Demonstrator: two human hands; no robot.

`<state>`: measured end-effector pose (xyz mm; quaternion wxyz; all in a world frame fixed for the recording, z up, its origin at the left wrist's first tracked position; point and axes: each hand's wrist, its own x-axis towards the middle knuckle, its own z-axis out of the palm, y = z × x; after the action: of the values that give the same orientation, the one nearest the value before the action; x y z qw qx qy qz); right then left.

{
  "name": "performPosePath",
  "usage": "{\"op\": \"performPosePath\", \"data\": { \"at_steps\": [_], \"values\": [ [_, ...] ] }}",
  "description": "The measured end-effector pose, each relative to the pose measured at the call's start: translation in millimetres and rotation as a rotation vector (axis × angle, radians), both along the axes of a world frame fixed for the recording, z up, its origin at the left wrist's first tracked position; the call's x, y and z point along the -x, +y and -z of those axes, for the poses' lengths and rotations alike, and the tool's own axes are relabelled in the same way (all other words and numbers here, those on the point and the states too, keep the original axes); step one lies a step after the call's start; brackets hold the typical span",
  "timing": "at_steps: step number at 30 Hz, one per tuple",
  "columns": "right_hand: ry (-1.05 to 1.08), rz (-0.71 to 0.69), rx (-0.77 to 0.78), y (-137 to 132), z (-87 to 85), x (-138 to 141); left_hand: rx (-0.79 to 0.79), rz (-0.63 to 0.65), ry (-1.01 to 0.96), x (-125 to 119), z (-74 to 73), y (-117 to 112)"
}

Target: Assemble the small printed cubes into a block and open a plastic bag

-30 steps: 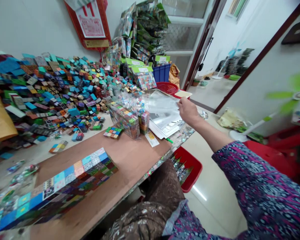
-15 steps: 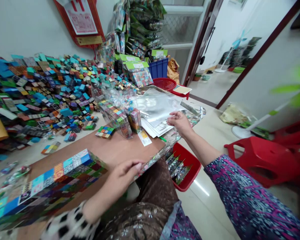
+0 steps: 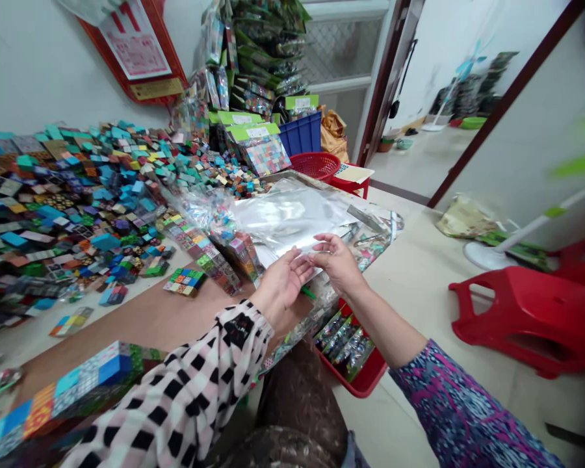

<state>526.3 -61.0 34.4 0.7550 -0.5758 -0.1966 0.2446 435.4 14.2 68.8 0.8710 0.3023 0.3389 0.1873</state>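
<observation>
My left hand is turned palm up, fingers stretched out, at the near edge of a stack of clear plastic bags. Its fingertips meet those of my right hand. The right thumb and fingers pinch what looks like the edge of a clear plastic bag; the film is hard to make out. Left of the hands, blocks of small patterned cubes sit in clear wrapping. A small flat block of cubes lies beside them on the brown board.
A long block of cubes lies at the lower left. Loose cubes are heaped along the wall. Below the table edge is a red bin with packed bags. A red stool stands right; a red basket is at the back.
My left hand has moved from the table's front edge up and right to meet my right hand. My right hand has shifted slightly left and down. The view has shifted too.
</observation>
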Motion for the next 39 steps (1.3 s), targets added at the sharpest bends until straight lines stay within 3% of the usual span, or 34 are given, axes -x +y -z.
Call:
{"op": "performPosePath", "data": {
  "at_steps": [4,10,14,22,26,39],
  "values": [
    [-0.169,-0.046,0.127,-3,5.7,-5,-0.031,-0.064,0.014,-13,10.7,8],
    [-1.017,0.141,0.612,-15,-4.5,-13,-0.074,-0.17,0.069,-17,19.6,14],
    [-1.285,-0.023,0.812,-8,-21.9,-15,-0.097,-0.174,0.045,-20,21.5,16],
    [-1.512,-0.243,0.974,12,-38.3,-22,-0.15,-0.08,0.025,-22,22.4,15],
    [-1.54,-0.347,0.968,18,-37.4,-30,-0.184,-0.066,0.017,-23,24.0,18],
    [-1.568,-0.49,0.886,24,-42.1,-40,-0.278,-0.043,0.023,-24,25.6,24]
  ]
}}
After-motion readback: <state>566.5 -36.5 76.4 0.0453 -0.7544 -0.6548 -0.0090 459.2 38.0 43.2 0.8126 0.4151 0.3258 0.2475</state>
